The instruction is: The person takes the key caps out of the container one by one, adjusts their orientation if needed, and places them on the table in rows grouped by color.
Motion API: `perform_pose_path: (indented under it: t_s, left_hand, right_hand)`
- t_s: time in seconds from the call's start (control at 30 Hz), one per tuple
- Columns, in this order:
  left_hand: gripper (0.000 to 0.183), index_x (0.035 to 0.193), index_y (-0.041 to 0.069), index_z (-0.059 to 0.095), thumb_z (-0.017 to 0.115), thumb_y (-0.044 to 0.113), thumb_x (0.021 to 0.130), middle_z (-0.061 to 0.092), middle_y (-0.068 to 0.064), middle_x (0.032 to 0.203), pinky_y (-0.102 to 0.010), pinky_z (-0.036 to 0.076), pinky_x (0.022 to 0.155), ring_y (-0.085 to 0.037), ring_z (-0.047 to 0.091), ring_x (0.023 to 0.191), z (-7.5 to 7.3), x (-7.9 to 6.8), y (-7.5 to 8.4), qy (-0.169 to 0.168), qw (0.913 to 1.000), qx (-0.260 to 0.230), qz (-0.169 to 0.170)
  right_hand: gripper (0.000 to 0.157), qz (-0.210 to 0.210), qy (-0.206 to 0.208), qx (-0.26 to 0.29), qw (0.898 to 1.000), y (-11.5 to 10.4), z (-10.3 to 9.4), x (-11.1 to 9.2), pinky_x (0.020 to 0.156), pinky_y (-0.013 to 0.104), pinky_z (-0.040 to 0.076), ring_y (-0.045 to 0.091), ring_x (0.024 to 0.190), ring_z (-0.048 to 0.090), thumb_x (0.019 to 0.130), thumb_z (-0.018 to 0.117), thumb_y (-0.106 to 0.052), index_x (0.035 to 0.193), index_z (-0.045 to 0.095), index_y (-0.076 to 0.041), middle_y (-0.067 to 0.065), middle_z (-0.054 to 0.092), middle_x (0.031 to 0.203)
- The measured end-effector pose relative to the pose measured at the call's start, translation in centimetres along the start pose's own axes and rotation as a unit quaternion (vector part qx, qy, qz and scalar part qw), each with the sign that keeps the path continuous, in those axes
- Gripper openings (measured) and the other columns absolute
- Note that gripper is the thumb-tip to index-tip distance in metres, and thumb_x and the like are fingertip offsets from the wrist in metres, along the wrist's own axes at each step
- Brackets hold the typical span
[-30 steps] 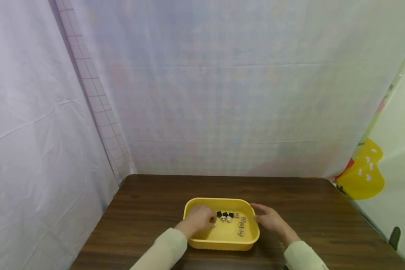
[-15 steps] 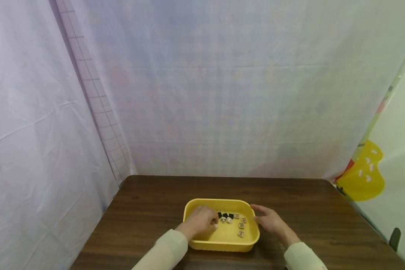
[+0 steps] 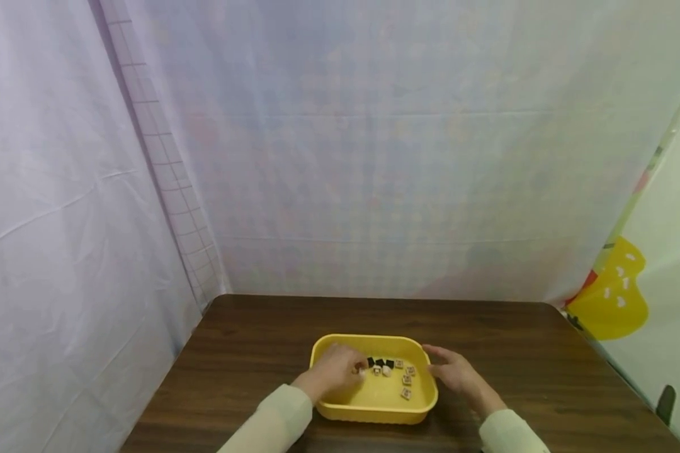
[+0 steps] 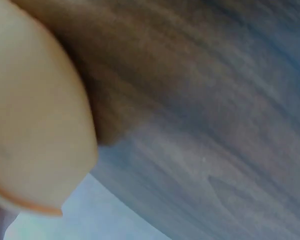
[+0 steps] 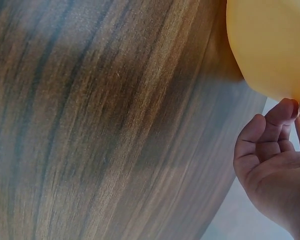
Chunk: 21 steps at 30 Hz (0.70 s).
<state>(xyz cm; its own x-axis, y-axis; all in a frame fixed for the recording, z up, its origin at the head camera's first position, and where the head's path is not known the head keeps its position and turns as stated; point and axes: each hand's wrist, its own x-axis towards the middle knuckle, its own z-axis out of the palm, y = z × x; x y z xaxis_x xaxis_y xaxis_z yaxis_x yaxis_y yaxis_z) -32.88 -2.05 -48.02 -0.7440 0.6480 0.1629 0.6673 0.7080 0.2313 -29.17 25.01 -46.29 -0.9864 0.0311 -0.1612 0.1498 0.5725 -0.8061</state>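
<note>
A yellow plastic basin (image 3: 376, 416) stands on the brown table. My left hand (image 3: 334, 371) reaches over its left side, fingers curled down and pinching a small whitish piece (image 3: 360, 372) that they mostly hide. Right of those fingertips lie small black square pieces (image 3: 389, 364) and white blocky pieces (image 3: 386, 372). Several pale square pieces with dark marks (image 3: 406, 394) lie along the basin's right half. At the right rim, my right hand (image 3: 456, 372) grips the edge; in the right wrist view, the right hand (image 5: 275, 155) has the rim between thumb and fingers.
Dark wood-grain table (image 3: 249, 352) surrounds the basin. A white curtain (image 3: 374, 157) hangs behind the table, another cloth (image 3: 62, 251) on the left. A yellow printed shape (image 3: 612, 296) shows at the right. The left wrist view has only the basin wall (image 4: 35, 110), table and floor.
My left hand's fingers shift slightly upward with the whitish piece. The right hand stays on the rim. The whole view drifts a few pixels.
</note>
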Motion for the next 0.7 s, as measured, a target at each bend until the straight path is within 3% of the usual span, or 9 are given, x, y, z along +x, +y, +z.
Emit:
perform_pose_path:
  t_s: [0.13, 0.3, 0.47, 0.7]
  left_hand:
    - [0.014, 0.104, 0.016, 0.076, 0.073, 0.021, 0.091, 0.070, 0.011, 0.095, -0.028, 0.050, 0.085, -0.003, 0.062, 0.085, -1.3, -0.3, -0.4, 0.028, 0.9996, -0.006, -0.009]
    - [0.021, 0.111, 0.012, 0.075, 0.071, 0.021, 0.093, 0.068, 0.007, 0.096, -0.033, 0.050, 0.082, -0.009, 0.060, 0.087, -3.5, -1.0, -2.1, 0.066, 0.9946, -0.062, -0.052]
    - [0.022, 0.109, 0.005, 0.073, 0.073, 0.016, 0.091, 0.066, -0.001, 0.096, -0.036, 0.052, 0.077, -0.017, 0.061, 0.086, -5.2, -2.6, -5.0, 0.098, 0.9812, -0.130, -0.104]
    - [0.012, 0.095, 0.003, 0.073, 0.076, 0.007, 0.083, 0.065, -0.003, 0.088, -0.037, 0.052, 0.075, -0.018, 0.061, 0.081, -5.6, -5.9, -9.6, 0.141, 0.9671, -0.166, -0.132]
  right_hand:
    - [0.053, 0.000, 0.001, 0.005, 1.000, 0.0, 0.1, 0.0, 0.104, 0.064, 0.032, 0.051, 0.131, 0.040, 0.094, 0.062, -0.012, 0.144, 0.050, -0.005, 0.030, 0.040, 0.147]
    - [0.053, -0.002, 0.002, 0.012, 1.000, 0.1, 0.2, 0.1, 0.103, 0.063, 0.035, 0.050, 0.129, 0.043, 0.093, 0.062, -0.011, 0.144, 0.050, -0.004, 0.031, 0.041, 0.146]
    - [0.054, -0.002, 0.002, 0.015, 1.000, 0.1, 0.3, 0.1, 0.104, 0.065, 0.032, 0.051, 0.131, 0.040, 0.093, 0.061, -0.011, 0.144, 0.050, -0.004, 0.031, 0.040, 0.147]
    - [0.054, -0.006, -0.003, 0.019, 1.000, 0.1, 0.2, 0.0, 0.105, 0.065, 0.029, 0.051, 0.133, 0.037, 0.092, 0.060, -0.012, 0.145, 0.049, -0.004, 0.031, 0.038, 0.148]
